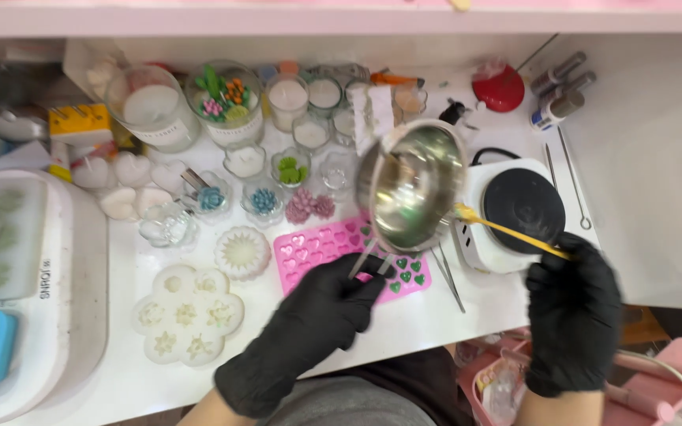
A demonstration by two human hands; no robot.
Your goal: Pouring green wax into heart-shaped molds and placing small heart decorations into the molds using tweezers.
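At the left lies a white flower-shaped mold (188, 314) on the white table (404, 323). Next to it is the pink heart mold (333, 246), some hearts filled green. The left hand (317, 312), in a black glove, is closed around the handle of the steel pot (412, 185), which is tilted over this pink mold. The right hand (571, 304), fingers pinched together, holds a yellow stick (507, 230) reaching to the pot rim, in front of the small hot plate (518, 207)
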